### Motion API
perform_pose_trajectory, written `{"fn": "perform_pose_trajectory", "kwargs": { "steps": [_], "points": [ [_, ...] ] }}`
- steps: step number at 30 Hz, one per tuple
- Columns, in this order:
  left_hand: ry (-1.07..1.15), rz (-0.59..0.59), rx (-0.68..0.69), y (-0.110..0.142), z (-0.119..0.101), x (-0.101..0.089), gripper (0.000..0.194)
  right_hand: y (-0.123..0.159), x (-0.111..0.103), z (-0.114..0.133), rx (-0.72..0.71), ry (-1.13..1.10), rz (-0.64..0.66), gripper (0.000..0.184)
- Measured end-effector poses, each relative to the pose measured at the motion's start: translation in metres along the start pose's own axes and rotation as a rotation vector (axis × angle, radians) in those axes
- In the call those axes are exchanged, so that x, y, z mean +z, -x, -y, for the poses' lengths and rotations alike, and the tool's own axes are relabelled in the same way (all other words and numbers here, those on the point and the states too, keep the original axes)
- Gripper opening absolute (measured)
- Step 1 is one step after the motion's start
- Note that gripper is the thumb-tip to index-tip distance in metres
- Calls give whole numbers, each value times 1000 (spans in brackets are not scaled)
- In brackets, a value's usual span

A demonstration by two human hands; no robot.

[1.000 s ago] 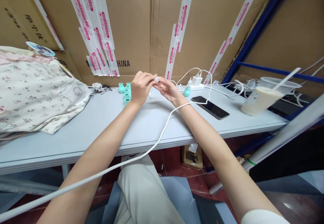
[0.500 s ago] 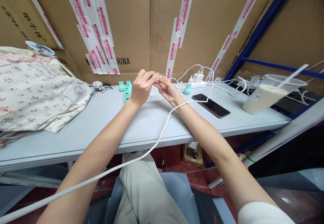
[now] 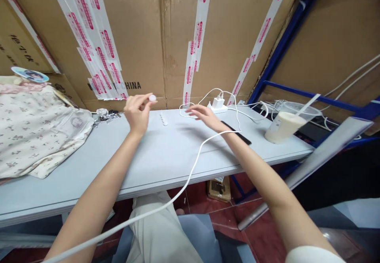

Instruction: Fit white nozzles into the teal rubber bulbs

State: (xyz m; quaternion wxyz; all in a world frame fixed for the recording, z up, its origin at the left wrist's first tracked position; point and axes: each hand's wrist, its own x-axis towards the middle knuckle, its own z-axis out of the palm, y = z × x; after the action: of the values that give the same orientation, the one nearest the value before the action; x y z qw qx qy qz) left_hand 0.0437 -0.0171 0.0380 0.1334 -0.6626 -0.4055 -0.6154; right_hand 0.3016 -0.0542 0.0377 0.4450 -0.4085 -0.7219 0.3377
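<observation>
My left hand (image 3: 137,114) is raised over the table and pinches a small round white cap (image 3: 152,98) between thumb and fingertips. Behind this hand and wrist, the teal cups seen earlier are almost wholly hidden. A short row of small white pieces (image 3: 163,119) lies on the table just right of it. My right hand (image 3: 204,116) hovers near the charger, fingers stretched out and apart, with nothing visible in them. The teal bulb that stood in that area is hidden behind it.
A white charger on a power strip (image 3: 219,106) sits at the back; its white cable (image 3: 194,158) crosses in front of me. A phone (image 3: 242,137) lies partly under my right forearm. To the right stands a drink cup (image 3: 282,126), to the left a floral bag (image 3: 38,130).
My hands have parted: the left moved left with the white cap, the right let go and moved right towards the charger. The camera view has also shifted.
</observation>
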Motion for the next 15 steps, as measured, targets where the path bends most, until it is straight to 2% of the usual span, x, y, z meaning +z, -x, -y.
{"fn": "perform_pose_trajectory", "kwargs": {
  "steps": [3, 6, 9, 12, 15],
  "points": [
    [-2, -71, -78, -9, 18, -6, 20, 35, -68, -33, 30, 368, -56, 44],
    [-49, -135, -162, -16, 40, -11, 23, 62, -113, -65, 80, 591, -91, 49],
    [-111, -217, -235, -19, 60, -17, 24, 69, -128, -83, 104, 658, -47, 51],
    [-168, -262, -275, -19, 79, -22, 24, 63, -126, -89, 157, 684, 24, 50],
    [-225, -252, -332, -15, 95, -27, 23, 59, -124, -87, 189, 677, 90, 46]
  ]
}}
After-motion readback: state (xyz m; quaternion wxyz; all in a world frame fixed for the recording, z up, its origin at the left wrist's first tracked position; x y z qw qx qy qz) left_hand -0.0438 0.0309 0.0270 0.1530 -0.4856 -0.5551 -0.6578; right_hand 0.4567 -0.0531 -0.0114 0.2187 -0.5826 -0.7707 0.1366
